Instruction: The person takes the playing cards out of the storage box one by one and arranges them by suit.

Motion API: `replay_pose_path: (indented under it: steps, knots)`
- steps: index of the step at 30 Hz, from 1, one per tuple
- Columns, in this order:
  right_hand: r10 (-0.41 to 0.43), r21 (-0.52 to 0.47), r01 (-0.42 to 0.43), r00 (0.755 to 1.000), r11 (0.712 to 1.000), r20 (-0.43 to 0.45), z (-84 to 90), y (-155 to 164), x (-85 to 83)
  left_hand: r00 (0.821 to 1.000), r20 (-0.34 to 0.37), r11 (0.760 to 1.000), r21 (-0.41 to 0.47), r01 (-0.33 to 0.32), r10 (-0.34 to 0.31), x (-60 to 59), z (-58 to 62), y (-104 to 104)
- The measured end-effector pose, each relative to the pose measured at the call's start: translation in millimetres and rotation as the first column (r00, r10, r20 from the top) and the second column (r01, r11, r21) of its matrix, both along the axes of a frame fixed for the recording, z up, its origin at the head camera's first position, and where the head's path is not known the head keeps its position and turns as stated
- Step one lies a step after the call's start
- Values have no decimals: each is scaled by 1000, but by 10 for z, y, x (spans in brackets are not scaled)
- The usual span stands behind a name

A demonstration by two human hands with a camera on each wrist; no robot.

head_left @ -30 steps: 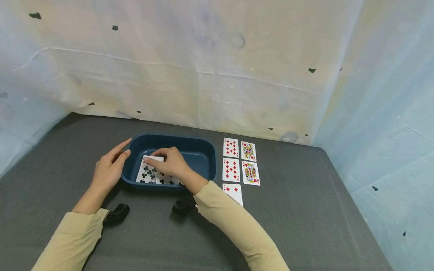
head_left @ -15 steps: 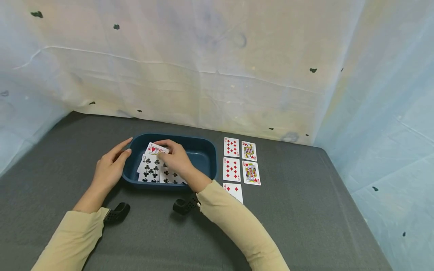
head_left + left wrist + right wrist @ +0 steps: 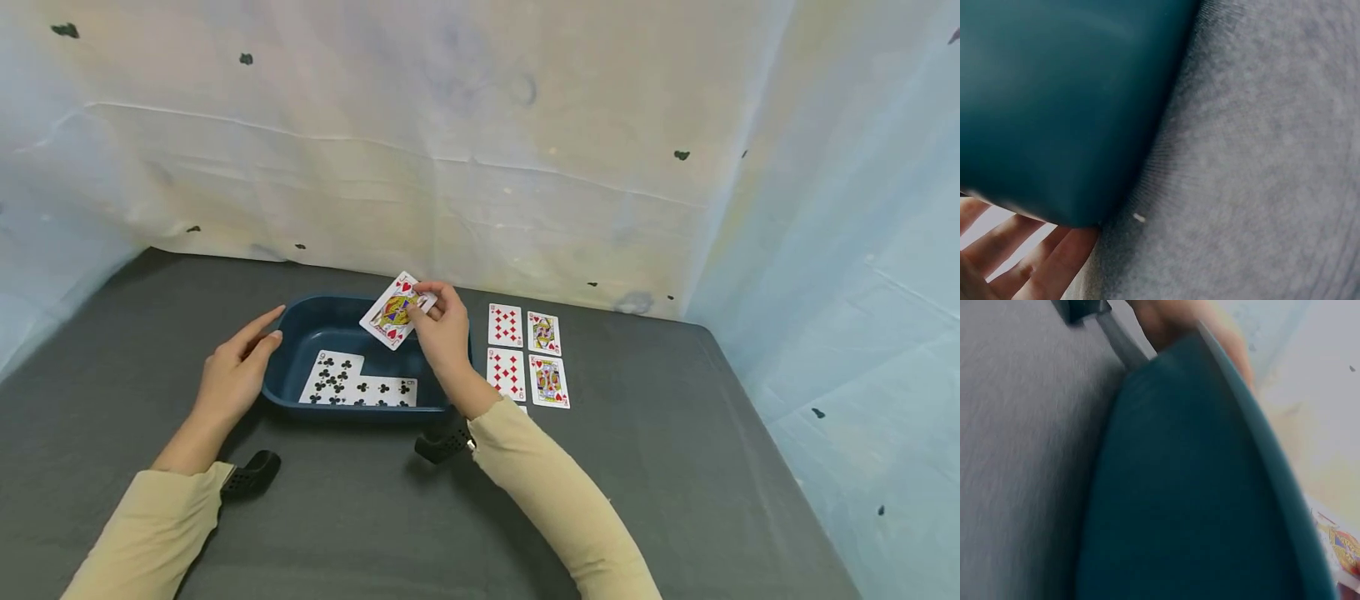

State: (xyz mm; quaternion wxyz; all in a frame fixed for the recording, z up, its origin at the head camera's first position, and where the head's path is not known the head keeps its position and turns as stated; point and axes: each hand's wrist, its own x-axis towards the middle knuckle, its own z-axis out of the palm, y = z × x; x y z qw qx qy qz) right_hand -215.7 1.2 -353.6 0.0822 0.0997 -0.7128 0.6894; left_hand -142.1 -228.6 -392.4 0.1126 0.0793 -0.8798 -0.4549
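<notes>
In the head view, my right hand (image 3: pixel 444 333) pinches a jack of hearts (image 3: pixel 393 312) by its right side, tilted above the dark blue tray (image 3: pixel 352 413). The same card (image 3: pixel 1342 547) shows at the lower right edge of the right wrist view. Inside the tray, a nine of clubs (image 3: pixel 328 377) and another club card (image 3: pixel 386 390) lie face up, partly hidden by the front wall. My left hand (image 3: pixel 232 379) rests against the tray's left end, its fingers extended; the left wrist view shows several fingers (image 3: pixel 1054 265) touching the tray's outer side.
Right of the tray, face-up cards lie in two columns: a high diamond card (image 3: pixel 505 325), nine of diamonds (image 3: pixel 506 373), queen of hearts (image 3: pixel 543 333) and king of hearts (image 3: pixel 549 381). My right sleeve (image 3: pixel 555 483) mostly covers another card. A pale cloth (image 3: pixel 450 167) hangs behind the grey table (image 3: pixel 637 467).
My right hand has taken the jack of hearts off the clubs in the tray, lifting it up and to the right. My left hand has stayed at the tray's end.
</notes>
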Motion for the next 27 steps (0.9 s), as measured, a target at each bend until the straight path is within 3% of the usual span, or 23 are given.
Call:
replay_pose_path:
  steps: [11, 27]
  knots:
    - [70, 0, -70, 998, 998, 5, 14, 476, 35, 999, 33, 1000, -3, -14, 14, 8, 17, 19]
    - [45, 147, -55, 996, 988, 70, -110, 1452, 284, 1000, 31, 1000, 4, -4, 4, -4, 10, 21]
